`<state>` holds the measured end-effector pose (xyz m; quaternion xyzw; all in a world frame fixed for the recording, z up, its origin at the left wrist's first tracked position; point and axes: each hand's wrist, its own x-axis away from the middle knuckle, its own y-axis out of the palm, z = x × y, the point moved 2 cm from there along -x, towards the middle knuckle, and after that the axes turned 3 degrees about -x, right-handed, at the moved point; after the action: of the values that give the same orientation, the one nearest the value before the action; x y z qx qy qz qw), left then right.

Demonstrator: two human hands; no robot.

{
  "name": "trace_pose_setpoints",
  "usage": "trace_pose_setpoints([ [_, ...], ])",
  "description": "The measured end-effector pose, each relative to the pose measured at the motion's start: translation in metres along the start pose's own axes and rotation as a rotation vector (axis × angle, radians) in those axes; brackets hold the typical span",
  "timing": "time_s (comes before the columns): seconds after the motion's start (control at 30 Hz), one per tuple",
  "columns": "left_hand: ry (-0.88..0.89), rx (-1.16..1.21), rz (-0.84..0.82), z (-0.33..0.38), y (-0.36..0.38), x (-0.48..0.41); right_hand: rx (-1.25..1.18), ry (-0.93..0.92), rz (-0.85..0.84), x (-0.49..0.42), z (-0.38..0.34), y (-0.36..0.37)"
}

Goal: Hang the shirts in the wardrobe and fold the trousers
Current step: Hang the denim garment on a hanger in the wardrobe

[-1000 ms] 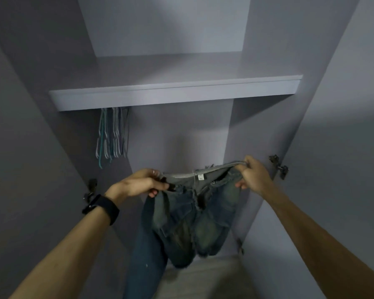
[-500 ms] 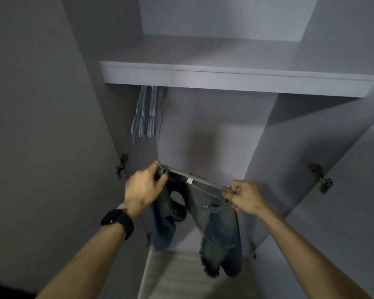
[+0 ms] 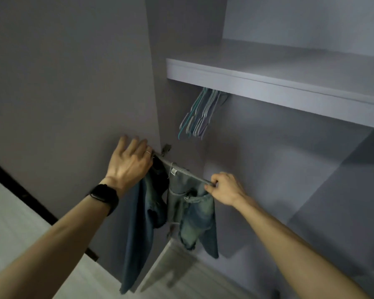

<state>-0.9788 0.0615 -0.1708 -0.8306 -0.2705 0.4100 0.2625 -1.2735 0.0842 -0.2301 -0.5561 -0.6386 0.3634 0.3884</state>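
Left hand (image 3: 129, 164) grip now splayed, earlier curled; right hand (image 3: 225, 188) still pinching trousers (image 3: 194, 212) waistband. Folding not begun; likely regrip.

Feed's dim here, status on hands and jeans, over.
Right hand pinches jeans waistband. Left hand at other end, fingers spread, grip hidden. Jeans hang unfolded. Hangers above, apart.

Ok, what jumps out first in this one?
A pair of jeans stretched by the waistband in front of the open wardrobe, the right hand pinching one end, the left hand with spread fingers at the other. Above them, a bunch of empty hangers hangs under the shelf.
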Motion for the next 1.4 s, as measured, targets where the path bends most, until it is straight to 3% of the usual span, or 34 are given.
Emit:
trace_pose_setpoints([
  [0.2,-0.005,-0.161,-0.085,-0.017,0.011,-0.023,-0.166,-0.021,0.071,-0.058,-0.007,-0.037],
  [0.5,-0.029,-0.312,0.109,-0.038,0.053,-0.036,-0.592,0.314,0.265,-0.186,-0.008,-0.026],
  [0.77,0.007,-0.453,0.077,-0.041,0.076,-0.023,-0.806,0.375,0.408,-0.238,-0.005,-0.001],
  [1.07,0.018,-0.401,0.053,-0.036,0.080,-0.021,-0.729,0.368,0.447,-0.234,-0.029,-0.001],
  [1.2,0.012,-0.399,0.064,-0.035,0.080,-0.019,-0.619,0.439,0.565,-0.227,-0.026,-0.014],
  [1.4,0.078,-0.207,0.149,-0.036,0.072,-0.018,-0.451,0.487,0.682,-0.196,-0.014,-0.051],
])
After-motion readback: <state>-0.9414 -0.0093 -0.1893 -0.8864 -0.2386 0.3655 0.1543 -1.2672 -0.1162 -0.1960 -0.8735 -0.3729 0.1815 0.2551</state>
